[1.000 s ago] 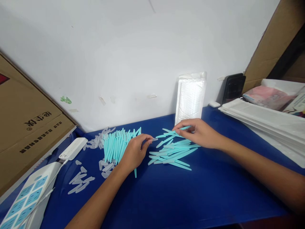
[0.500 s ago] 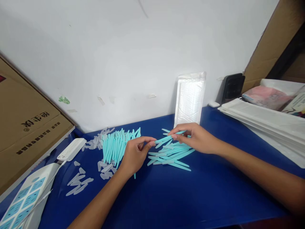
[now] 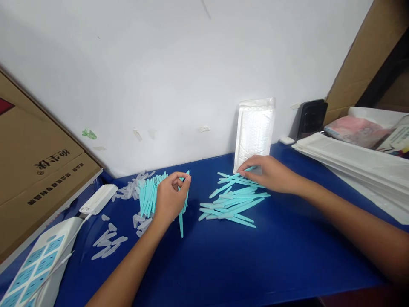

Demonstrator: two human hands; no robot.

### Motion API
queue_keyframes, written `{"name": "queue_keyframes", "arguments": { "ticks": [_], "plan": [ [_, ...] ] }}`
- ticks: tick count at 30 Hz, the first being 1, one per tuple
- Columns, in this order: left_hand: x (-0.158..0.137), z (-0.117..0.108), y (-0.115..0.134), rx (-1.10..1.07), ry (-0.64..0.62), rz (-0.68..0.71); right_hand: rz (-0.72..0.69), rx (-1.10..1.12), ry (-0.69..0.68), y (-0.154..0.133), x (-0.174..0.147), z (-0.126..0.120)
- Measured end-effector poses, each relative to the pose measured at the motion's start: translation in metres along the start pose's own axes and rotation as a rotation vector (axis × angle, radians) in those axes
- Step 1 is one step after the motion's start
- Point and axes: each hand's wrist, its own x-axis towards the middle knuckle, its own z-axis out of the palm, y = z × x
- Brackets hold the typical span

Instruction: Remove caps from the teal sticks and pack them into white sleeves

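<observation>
The left hand is hovering over the row of teal sticks, left of the tabletop's middle and towards its back edge. Its thumb and forefinger are bending together beside a stick tip; whether they are gripping it, I cannot tell. The row's sticks are lying nearly parallel, pointing roughly from back edge to front, perhaps so single ones are easier to reach.

The right hand is sitting over the loose pile of teal sticks, right of the row. Its fingers are curling around a stick near the back edge, though I cannot tell whether they are clamping it. Such slim pieces probably suit a fingertip pinch. The pile's sticks are crossing at angles, which suggests loose stacking, and several are showing frosted ends towards the tabletop's left edge.

Frosted slips are lying nearer the left edge, presumably keeping within the left hand's reach.
</observation>
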Motion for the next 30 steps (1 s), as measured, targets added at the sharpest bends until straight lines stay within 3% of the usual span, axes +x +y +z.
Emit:
{"name": "queue_keyframes", "arguments": {
  "ticks": [3,6,15,24,30],
  "plan": [
    [0.002,-0.005,-0.002,0.121,0.089,0.048,0.038,0.039,0.000,-0.001,0.000,0.001],
    [0.003,-0.007,-0.001,0.150,0.083,0.067,0.063,0.073,-0.034,-0.001,-0.001,0.006],
    [-0.014,0.004,0.015,0.203,-0.409,0.338,-0.048,-0.043,-0.100,0.004,-0.003,0.016],
    [-0.020,0.004,0.019,0.195,-0.598,0.311,-0.135,0.026,-0.219,0.006,-0.006,0.017],
    [-0.024,0.005,0.026,0.112,-0.687,0.278,-0.121,0.070,-0.303,-0.001,-0.006,0.016]
  ]
}}
